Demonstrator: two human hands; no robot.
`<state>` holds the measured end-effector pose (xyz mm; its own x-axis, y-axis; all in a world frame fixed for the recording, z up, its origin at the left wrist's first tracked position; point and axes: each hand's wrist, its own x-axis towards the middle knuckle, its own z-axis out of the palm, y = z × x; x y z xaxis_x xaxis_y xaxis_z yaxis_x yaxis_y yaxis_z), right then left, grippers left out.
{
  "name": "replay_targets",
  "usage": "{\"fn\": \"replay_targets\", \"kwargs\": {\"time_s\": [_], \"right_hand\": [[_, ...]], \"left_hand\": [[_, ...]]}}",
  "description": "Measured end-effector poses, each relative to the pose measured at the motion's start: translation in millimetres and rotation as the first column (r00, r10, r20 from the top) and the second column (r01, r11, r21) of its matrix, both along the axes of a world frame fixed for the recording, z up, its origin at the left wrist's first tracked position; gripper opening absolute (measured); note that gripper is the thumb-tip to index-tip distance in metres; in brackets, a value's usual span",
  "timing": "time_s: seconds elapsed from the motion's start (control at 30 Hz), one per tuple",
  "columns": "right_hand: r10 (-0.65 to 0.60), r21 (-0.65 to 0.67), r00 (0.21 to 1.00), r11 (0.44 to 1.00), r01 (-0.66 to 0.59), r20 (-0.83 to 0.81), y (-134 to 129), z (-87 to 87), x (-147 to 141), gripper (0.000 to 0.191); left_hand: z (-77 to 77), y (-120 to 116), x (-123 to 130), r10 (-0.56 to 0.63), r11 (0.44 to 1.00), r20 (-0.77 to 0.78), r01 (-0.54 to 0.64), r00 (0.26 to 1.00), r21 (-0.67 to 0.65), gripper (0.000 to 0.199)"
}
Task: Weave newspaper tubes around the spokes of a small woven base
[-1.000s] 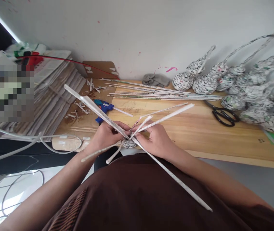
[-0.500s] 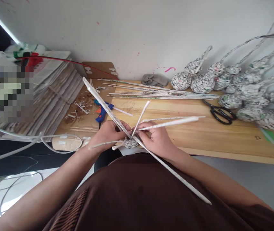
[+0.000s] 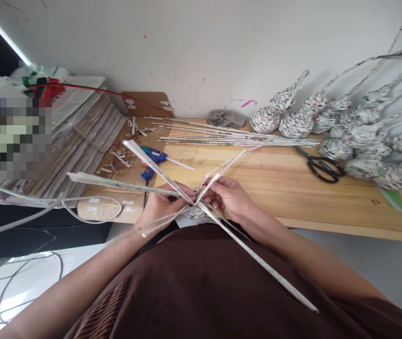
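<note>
A small woven newspaper piece (image 3: pixel 196 212) sits at the table's front edge, with several rolled paper tubes fanning out of it. My left hand (image 3: pixel 161 205) is closed at its left side, the fingertips partly hidden behind the tubes. One long paper tube (image 3: pixel 112 184) points left over that hand, and another long tube (image 3: pixel 260 256) slants down right across my brown shirt. On the right side, my right hand (image 3: pixel 231 197) pinches a paper tube (image 3: pixel 226 165) that runs up and right, bent near its upper end.
Loose paper tubes (image 3: pixel 229 136) lie along the back of the wooden table (image 3: pixel 274 193). Black scissors (image 3: pixel 324 168) and several woven gourd-shaped pieces (image 3: pixel 296 123) are at the right. Left are a blue glue gun (image 3: pixel 153 160), paper scraps, a newspaper stack (image 3: pixel 91 127) and a grey cloth (image 3: pixel 226 118).
A thick tube that pointed right now points left over my left hand. My right hand has shifted slightly, now pinching a bent tube pointing up and right. The woven piece stays near the same spot.
</note>
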<state>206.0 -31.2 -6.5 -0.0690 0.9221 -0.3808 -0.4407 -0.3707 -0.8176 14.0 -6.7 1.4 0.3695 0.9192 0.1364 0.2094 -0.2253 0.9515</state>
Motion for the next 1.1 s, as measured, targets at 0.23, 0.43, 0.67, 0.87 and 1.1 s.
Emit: {"fn": "replay_targets", "kwargs": {"time_s": [0.23,0.43,0.67,0.87,1.1], "right_hand": [[0.057,0.058,0.997,0.997,-0.054,-0.046,0,6.2,7,0.049],[0.057,0.325,0.998,0.944,-0.062,0.025,-5,8.9,14,0.057],[0.077,0.383,0.900,0.887,-0.258,0.429,-16,8.3,7,0.014],[0.087,0.399,0.828,0.845,-0.356,0.554,-19,16.7,8,0.011],[-0.024,0.383,0.809,0.889,-0.252,0.588,-9,11.7,7,0.008]], "left_hand": [[-2.2,0,0,-0.038,0.995,-0.061,0.043,0.997,0.087,0.009],[3.3,-1,1,-0.037,0.986,-0.142,0.059,0.989,0.155,0.010],[6.8,-1,-1,-0.021,0.957,-0.245,0.091,0.969,0.277,0.009],[12.0,-2,1,0.017,0.935,-0.318,0.097,0.948,0.340,0.006],[16.5,2,-4,-0.125,0.909,-0.337,0.244,0.933,0.337,0.016]]}}
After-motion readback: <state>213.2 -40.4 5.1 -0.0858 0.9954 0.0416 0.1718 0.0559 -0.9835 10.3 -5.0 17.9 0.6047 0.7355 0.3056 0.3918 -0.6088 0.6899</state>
